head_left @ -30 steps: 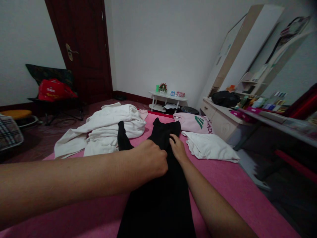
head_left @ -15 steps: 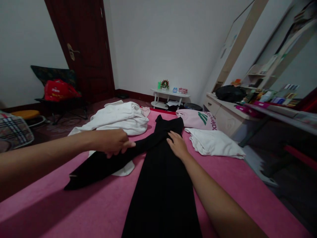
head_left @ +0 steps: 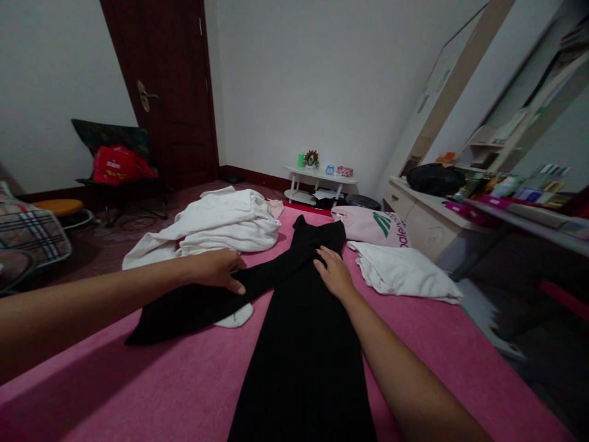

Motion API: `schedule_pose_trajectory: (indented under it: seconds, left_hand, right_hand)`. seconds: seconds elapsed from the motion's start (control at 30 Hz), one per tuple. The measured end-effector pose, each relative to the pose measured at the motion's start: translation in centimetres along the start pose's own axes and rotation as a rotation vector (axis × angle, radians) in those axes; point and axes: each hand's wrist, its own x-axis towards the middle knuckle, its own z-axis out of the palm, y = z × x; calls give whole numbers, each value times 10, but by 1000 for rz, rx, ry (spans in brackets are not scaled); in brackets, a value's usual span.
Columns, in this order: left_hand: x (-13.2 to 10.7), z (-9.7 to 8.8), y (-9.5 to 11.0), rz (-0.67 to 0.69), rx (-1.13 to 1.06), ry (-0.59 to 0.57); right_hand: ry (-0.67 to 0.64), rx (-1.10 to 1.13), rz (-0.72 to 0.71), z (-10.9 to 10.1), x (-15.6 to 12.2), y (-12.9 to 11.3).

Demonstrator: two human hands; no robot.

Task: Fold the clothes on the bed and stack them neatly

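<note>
A pair of black trousers (head_left: 304, 344) lies on the pink bed cover (head_left: 184, 387), its waist end at the far side. One leg runs straight towards me and the other trouser leg (head_left: 184, 310) slants out to the left. My left hand (head_left: 221, 270) rests over that slanted leg, thumb apart from the fingers, which are partly hidden at the far edge. Flat on the upper part of the trousers lies my right hand (head_left: 334, 273), its fingers spread.
A rumpled white garment (head_left: 230, 218) lies beyond my left hand. On the right are a folded white garment (head_left: 405, 270) and a pink printed garment (head_left: 368, 224). A dressing table (head_left: 427, 215) stands past the bed's right edge, a small white table (head_left: 319, 175) at the far wall.
My left hand has opened from a closed posture, its thumb now stretched out over the slanted leg. That leg's end has shifted slightly up. My right hand stays on the trousers.
</note>
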Motion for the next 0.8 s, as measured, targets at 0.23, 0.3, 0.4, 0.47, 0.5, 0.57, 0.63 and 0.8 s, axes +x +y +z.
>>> schedule_pose_trajectory:
  seconds: [0.23, 0.3, 0.4, 0.47, 0.5, 0.57, 0.63, 0.8]
  left_hand:
    - [-23, 1, 45, 235, 197, 340]
    - [-30, 6, 58, 282, 137, 212]
    - [-29, 12, 60, 219, -23, 70]
    - [-22, 14, 51, 99, -100, 42]
    - [-19, 13, 45, 40, -126, 36]
    - [-15, 6, 31, -56, -149, 22]
    - [-14, -7, 18, -166, -165, -14]
    - [-19, -53, -4, -308, -380, 82]
  right_hand:
    - [15, -7, -2, -1, -1, -1]
    - [16, -5, -2, -1, -1, 0]
    - [12, -4, -4, 0, 0, 2]
    - [15, -6, -10, 0, 0, 2]
    - [18, -8, -13, 0, 0, 2]
    - [20, -10, -12, 0, -1, 2]
    - [14, -13, -7, -1, -1, 1]
    - [7, -14, 12, -2, -2, -3]
